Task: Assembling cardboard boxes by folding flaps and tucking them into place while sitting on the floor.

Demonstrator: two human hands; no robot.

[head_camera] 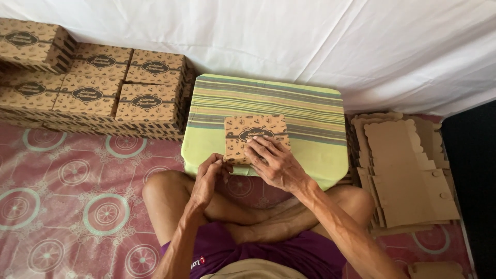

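Right hand [277, 164] lies flat on top of the small printed box [256, 133], fingers spread, pressing down. Left hand [208, 178] pinches the box's near-left edge (fingertips hidden under it). Box sits on the striped green stand [310, 111]. Folded boxes [103, 85] are stacked left, partly cut off; flat cardboard blanks [408, 170] piled right.

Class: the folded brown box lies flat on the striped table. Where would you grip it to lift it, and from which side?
Probably by the box's two short side walls, from above; it lies flat, and the right hand covers its near corner.
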